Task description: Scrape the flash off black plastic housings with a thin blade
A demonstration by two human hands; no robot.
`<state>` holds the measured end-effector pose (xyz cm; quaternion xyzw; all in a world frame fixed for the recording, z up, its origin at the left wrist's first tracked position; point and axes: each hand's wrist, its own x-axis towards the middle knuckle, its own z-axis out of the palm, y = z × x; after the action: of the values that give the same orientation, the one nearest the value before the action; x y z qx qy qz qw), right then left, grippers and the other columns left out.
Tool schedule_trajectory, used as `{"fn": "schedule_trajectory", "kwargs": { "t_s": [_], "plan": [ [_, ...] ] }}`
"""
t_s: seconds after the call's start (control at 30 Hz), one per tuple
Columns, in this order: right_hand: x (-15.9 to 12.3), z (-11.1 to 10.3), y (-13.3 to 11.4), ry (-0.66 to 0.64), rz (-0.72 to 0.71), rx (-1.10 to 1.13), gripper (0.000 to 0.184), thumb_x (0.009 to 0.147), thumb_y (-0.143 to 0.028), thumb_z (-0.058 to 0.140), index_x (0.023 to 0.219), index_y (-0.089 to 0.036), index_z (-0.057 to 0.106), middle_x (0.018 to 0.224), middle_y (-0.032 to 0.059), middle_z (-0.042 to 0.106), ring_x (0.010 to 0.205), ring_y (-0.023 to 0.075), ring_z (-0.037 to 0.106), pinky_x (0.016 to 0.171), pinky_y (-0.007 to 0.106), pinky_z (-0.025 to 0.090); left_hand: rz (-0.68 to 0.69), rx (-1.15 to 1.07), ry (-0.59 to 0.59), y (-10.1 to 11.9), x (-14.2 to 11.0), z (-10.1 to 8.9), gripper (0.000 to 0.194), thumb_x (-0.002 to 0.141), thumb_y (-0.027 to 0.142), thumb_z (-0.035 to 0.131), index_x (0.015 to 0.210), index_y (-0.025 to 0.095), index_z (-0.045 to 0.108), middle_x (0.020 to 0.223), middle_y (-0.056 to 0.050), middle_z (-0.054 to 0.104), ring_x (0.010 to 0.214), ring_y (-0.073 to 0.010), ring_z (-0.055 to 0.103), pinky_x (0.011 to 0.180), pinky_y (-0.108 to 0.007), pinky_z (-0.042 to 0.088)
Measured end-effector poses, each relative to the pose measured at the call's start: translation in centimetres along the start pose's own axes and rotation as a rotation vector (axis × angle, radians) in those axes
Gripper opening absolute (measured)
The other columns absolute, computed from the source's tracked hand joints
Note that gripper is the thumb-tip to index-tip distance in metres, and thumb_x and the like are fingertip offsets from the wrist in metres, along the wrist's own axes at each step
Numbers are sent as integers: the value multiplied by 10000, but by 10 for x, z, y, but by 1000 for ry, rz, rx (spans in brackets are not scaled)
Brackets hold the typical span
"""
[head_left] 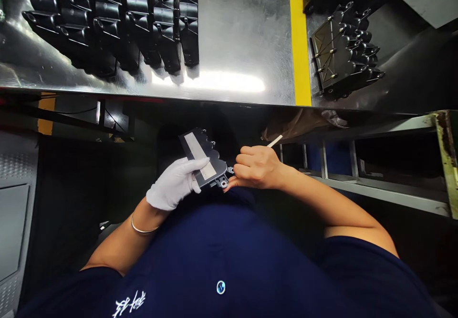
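Observation:
My left hand point(175, 182), in a white glove, grips a black molded plastic part point(219, 167) with a scalloped edge. The thumb lies over a pale rectangular strip point(198, 153) on its flat face. At the part's lower right corner is a lug with a metal-ringed hole point(224, 184). My bare right hand point(255, 168) is closed in a fist around a thin tool with a pale handle point(275, 141), whose end sticks out above the fingers. Its fingertips are at the lug; the tool's working end is hidden by the hand.
A metal table point(243, 36) spans the front, with a yellow stripe point(300, 46) across it. Rows of similar black parts point(143, 17) stand at left, and another black part point(345, 53) at right. Below the right side is a metal frame point(386, 195); a grey cabinet point(14, 227) stands left.

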<state>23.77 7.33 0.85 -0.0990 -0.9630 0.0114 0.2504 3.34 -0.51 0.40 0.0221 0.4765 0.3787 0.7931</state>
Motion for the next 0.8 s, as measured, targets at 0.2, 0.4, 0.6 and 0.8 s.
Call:
{"fn": "schedule_trajectory", "kwargs": {
  "t_s": [0.2,0.4,0.6,0.8],
  "plan": [
    [-2,0,1,-89,85,-44,615,881,-660,441,500,-178,463,491,-10,395,543,129,311,508,277,179,18,24,-4,0,3,-2,117,839,195,643,859,110,720,716,-46,684,555,-102,616,536,-191,569],
    [-2,0,1,-79,41,-39,612,876,-659,456,496,-179,460,476,-19,380,530,127,300,510,280,175,25,64,8,0,3,-3,112,825,195,658,835,100,715,698,-46,669,536,-101,606,505,-188,564],
    [-2,2,0,-56,75,7,606,876,-628,489,474,-178,440,450,-28,382,495,110,321,488,272,195,-23,-26,-10,1,4,-3,115,847,172,622,862,97,709,677,-25,647,507,-86,576,482,-178,545],
    [-7,-1,-3,37,116,198,381,870,-525,590,883,-152,665,832,63,707,615,100,588,520,215,402,-91,-78,-76,4,8,-7,166,865,178,586,941,89,704,787,-77,708,550,-114,619,385,-179,464]
  ]
}}
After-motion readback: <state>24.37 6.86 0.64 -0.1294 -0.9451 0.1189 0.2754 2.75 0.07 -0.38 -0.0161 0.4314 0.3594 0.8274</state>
